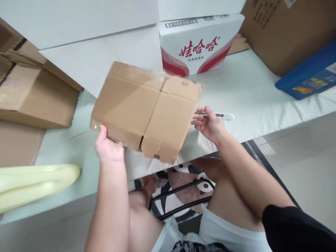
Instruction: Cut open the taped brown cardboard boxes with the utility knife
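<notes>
A flattened cardboard box (pixel 141 108) is held up at a tilt over the pale green covered surface. My left hand (pixel 109 145) grips its lower left edge, thumb on the near face and fingers hidden behind it. Just beyond the box's right edge is my right hand (pixel 210 124), closed around a slim white utility knife (pixel 225 116). The knife's handle end points right, while its other end is partly hidden by my fingers and the cardboard. Scraps of clear tape cling to the box's edges, which are slightly blurred.
A white box with red lettering (pixel 196 49) stands at the back, beside larger white boxes (pixel 105 59). Brown cartons (pixel 49 94) sit at left, near a yellow object (pixel 39 185). A large carton (pixel 294 35) and a blue package (pixel 309 73) are at right.
</notes>
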Demonstrator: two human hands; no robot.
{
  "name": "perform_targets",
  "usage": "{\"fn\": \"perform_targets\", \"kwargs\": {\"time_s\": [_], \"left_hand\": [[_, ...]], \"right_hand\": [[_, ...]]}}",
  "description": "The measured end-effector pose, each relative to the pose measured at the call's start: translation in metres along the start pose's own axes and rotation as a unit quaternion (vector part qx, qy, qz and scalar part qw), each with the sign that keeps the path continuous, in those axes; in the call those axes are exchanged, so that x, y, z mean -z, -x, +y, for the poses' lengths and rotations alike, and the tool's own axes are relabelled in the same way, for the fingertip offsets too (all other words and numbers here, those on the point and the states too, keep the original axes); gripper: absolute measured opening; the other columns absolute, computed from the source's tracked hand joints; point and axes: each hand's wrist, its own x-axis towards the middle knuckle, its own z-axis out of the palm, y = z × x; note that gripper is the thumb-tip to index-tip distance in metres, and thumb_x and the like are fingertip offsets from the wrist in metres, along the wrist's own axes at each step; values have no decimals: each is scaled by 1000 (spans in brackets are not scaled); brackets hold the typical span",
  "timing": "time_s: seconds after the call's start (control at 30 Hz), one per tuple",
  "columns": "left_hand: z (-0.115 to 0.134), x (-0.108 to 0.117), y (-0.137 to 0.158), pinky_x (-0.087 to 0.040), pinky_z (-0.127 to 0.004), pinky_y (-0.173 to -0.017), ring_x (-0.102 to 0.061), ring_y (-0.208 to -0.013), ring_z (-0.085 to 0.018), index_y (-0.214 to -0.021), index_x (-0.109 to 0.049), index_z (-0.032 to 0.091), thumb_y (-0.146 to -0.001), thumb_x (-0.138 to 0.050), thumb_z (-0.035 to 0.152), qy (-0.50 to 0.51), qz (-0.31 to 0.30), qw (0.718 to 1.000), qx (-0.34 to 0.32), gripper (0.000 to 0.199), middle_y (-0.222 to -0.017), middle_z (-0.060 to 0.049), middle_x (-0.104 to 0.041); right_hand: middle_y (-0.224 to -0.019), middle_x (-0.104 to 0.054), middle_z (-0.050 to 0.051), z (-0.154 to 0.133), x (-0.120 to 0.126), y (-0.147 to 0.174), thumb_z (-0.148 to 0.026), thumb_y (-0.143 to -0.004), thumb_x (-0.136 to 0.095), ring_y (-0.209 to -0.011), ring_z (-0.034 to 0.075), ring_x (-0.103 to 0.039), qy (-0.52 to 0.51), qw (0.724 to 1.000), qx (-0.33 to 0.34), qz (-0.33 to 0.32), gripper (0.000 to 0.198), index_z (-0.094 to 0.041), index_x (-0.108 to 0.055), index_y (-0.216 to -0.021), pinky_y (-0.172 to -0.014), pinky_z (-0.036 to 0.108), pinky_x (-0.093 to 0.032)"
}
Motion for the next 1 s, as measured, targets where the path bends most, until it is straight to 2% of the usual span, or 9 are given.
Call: {"fn": "perform_targets", "kwargs": {"time_s": [0.13, 0.23, 0.33, 0.5, 0.63, 0.73, 0.83, 0.9, 1.0], "left_hand": [[-1, -18, 12, -56, -27, -107, -69, -127, -13, -112, -67, 19, -113, -32, 33, 75, 25, 997, -14, 38, -101, 0, -82], [-2, -25, 22, -55, -28, -104, -71, -119, -14, -114, -67, 18, -114, -31, 31, 76, 30, 997, 4, 38, -94, 0, -82], [-4, -24, 27, -57, -28, -96, -73, -102, -15, -110, -69, 18, -113, -34, 31, 56, 15, 998, 30, 37, -90, -1, -80], [-7, -15, 28, -62, -35, -83, -73, -78, -19, -98, -68, 21, -106, -41, 38, 14, -28, 996, 79, 32, -84, -2, -75], [-4, -8, 32, -63, -35, -73, -76, -82, -22, -92, -63, 23, -96, -47, 42, -32, -49, 991, 122, 25, -90, -5, -74], [-3, -6, 34, -62, -34, -71, -75, -78, -22, -90, -64, 20, -90, -50, 40, -42, -63, 989, 124, 25, -90, -7, -73], [-5, -5, 34, -60, -32, -68, -72, -69, -20, -85, -63, 18, -84, -53, 38, -48, -73, 988, 127, 22, -83, -6, -70], [-8, -5, 33, -59, -31, -68, -70, -66, -19, -83, -62, 18, -82, -54, 40, -53, -82, 986, 132, 24, -80, -7, -70], [-13, -5, 30, -58, -32, -68, -70, -65, -20, -82, -63, 17, -82, -53, 47, -62, -99, 984, 133, 31, -80, -8, -71]], "right_hand": [[-84, -78, 2, 5, -9, 5, -72, -60, -87, -43, 5, -38, 37, 996, -22, -83, 67, -22, -63, -99, -42, 24, -30], [-71, -66, -4, 10, -18, 10, -65, -58, -91, -46, 4, -35, 51, 993, -5, -104, 60, -23, -62, -89, -40, 21, -23], [-56, -50, -7, 13, -24, 16, -62, -54, -94, -45, 5, -34, 59, 993, -5, -98, 57, -22, -57, -73, -39, 21, -23], [-46, -40, -7, -4, -19, 27, -57, -55, -89, -37, 4, -26, 68, 997, 34, -25, 49, -21, -57, -64, -35, 23, -18], [-44, -33, -9, -48, 5, 40, -48, -60, -84, -35, 2, -22, 68, 986, 117, 96, 45, -23, -47, -60, -33, 20, -16], [-50, -40, -8, -86, 32, 58, -30, -67, -80, -36, 2, -30, 74, 941, 210, 255, 40, -23, -41, -62, -33, 18, -18], [-50, -45, -8, -113, 59, 76, -14, -68, -75, -34, 4, -35, 86, 877, 277, 383, 39, -25, -37, -65, -34, 18, -21], [-50, -48, -6, -120, 76, 79, -13, -72, -72, -34, 6, -39, 145, 832, 307, 440, 32, -26, -44, -64, -34, 21, -25], [-55, -54, -1, -123, 97, 66, -14, -83, -66, -38, 8, -48, 293, 760, 333, 476, 26, -25, -53, -64, -37, 25, -35]]}}
